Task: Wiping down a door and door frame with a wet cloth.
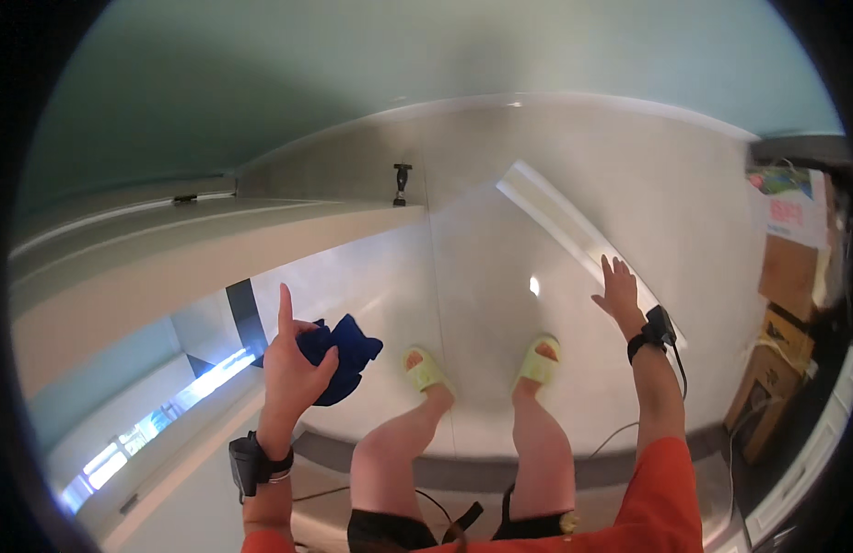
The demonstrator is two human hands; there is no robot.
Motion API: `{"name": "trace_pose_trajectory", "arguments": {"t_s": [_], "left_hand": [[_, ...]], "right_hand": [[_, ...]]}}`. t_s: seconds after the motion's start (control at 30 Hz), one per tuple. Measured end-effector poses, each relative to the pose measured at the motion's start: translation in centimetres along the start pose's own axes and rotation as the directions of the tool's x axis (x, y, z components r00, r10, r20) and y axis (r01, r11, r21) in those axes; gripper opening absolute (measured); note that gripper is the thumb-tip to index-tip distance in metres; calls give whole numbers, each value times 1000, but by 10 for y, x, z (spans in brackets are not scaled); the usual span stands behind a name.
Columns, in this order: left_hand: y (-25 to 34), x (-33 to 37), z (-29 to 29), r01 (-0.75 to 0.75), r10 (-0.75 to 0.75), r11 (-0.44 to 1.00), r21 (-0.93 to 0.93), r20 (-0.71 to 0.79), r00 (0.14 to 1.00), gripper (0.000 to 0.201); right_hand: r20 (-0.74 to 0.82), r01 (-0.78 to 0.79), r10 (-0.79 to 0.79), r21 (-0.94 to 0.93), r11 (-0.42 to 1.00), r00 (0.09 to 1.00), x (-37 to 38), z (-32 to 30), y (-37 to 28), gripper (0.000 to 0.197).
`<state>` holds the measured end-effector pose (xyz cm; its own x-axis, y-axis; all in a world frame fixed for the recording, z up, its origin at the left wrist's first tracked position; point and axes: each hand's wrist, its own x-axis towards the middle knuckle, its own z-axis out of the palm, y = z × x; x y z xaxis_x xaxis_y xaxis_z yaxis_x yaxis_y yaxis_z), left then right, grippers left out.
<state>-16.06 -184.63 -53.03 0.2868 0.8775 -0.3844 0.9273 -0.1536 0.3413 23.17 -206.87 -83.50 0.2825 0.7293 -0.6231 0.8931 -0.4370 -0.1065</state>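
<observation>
A crumpled dark blue cloth (345, 358) is gripped in my left hand (296, 369), between the thumb and the curled fingers. That hand's index finger points straight out, away from me. My right hand (618, 293) has its fingers spread, palm down, over a long white panel (560, 214). It holds nothing, and whether it touches the panel I cannot tell. The panel lies slantwise on the pale floor, its near end partly hidden behind my right wrist and forearm. Each wrist wears a black strapped device, and a cable runs from the right one.
At the left stands a pale door-like panel (261, 244) with a dark handle (402, 184) near its end. Cardboard boxes (767, 387) and a printed carton (786, 212) are stacked at the right. My feet, in light green slippers (425, 370), rest on the floor (473, 276). A green wall (445, 46) rises ahead.
</observation>
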Motion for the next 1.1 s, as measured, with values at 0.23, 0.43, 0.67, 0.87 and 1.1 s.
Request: {"name": "trace_pose_trajectory", "arguments": {"t_s": [0.23, 0.43, 0.67, 0.87, 1.1], "left_hand": [[-41, 60, 91, -197, 208, 977, 78, -193, 959, 90], [-73, 81, 150, -242, 228, 970, -3, -330, 916, 86], [-84, 96, 173, -285, 246, 956, -72, -339, 908, 90], [-96, 101, 177, -354, 281, 908, -222, -303, 911, 89], [-114, 102, 200, -372, 287, 876, -307, -288, 914, 88]], "right_hand": [[-236, 62, -93, -137, 989, 967, 92, 79, -4, 95], [-482, 133, -176, -121, 984, 858, 119, 99, -1, 77], [-321, 405, -481, -276, 872, 816, 105, 62, -54, 64], [-311, 547, -668, -396, 737, 676, 103, 33, -122, 55], [-255, 519, -649, -428, 740, 717, 82, 26, -152, 55]]}}
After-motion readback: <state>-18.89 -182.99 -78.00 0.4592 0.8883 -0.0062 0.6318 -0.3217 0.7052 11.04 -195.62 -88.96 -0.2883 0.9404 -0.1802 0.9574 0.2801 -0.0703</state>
